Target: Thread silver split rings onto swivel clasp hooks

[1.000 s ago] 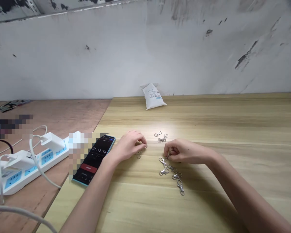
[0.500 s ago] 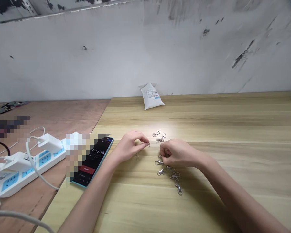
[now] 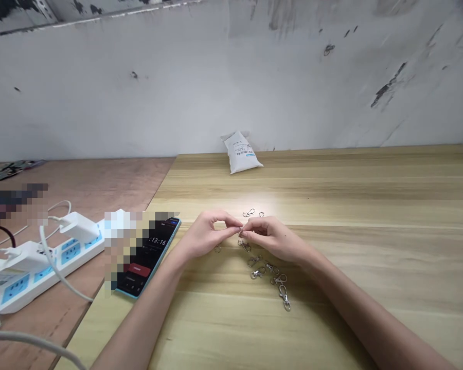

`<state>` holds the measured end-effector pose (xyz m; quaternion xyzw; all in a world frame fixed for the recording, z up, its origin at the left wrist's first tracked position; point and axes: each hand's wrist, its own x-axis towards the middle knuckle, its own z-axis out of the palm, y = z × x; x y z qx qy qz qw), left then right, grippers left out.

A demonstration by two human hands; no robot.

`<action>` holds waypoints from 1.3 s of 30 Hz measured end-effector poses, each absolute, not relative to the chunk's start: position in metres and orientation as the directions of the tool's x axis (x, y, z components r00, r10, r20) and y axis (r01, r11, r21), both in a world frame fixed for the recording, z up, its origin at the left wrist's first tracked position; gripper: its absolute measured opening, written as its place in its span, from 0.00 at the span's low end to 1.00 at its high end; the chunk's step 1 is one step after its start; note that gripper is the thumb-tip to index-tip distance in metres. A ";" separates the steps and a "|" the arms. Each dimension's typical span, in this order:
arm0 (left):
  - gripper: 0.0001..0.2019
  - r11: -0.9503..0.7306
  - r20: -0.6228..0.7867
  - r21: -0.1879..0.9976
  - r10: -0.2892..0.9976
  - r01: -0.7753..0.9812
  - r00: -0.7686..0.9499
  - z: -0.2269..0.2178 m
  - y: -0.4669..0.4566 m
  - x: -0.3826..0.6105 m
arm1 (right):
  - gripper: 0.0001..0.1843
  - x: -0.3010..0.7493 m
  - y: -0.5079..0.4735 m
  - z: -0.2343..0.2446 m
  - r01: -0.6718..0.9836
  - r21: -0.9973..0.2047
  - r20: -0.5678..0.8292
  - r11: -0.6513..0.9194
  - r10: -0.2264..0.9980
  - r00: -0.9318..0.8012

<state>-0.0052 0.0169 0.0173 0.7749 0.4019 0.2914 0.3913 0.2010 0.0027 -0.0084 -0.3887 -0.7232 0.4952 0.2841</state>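
Observation:
My left hand is closed in a pinch, with a small metal ring mostly hidden at its fingertips. Against those fingertips my right hand pinches too, and a silver lobster clasp shows just below its fingers. Another small ring lies on the table under my left hand. Several lobster clasps with rings, among them one clasp and a lower one, are scattered in front of my right hand. Beyond the hands sits another clasp, beside a partly covered one.
A phone showing a timer lies left of my left forearm. Farther left is a white power strip with plugs and cables. A white labelled packet rests at the back of the wooden table, near the wall.
My right hand has moved left from among the clasps to meet my left hand's fingertips, bringing a lobster clasp with it. My left hand has barely moved.

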 end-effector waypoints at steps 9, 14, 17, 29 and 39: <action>0.04 -0.370 0.140 0.814 0.873 0.447 0.468 0.021 0.019 -0.008 | 0.16 0.204 0.004 -0.009 0.282 -0.921 0.128 0.269 0.892 -0.434; 0.04 -0.372 0.134 0.819 0.865 0.437 0.484 0.021 0.018 -0.008 | 0.18 0.204 0.005 -0.010 0.253 -0.934 0.134 0.254 0.902 -0.410; 0.03 -0.370 0.138 0.827 0.864 0.424 0.484 0.021 0.017 -0.008 | 0.19 0.204 0.006 -0.010 0.221 -0.961 0.062 0.168 0.907 -0.417; 0.05 -0.491 0.173 0.778 0.768 0.393 0.616 0.014 0.017 -0.005 | 0.17 0.193 0.001 -0.008 0.238 -0.951 0.101 0.196 0.927 -0.361; 0.05 -0.429 0.195 0.744 0.872 0.512 0.448 0.018 0.022 -0.012 | 0.14 0.190 -0.002 -0.015 0.684 -0.579 0.172 0.443 0.887 -0.429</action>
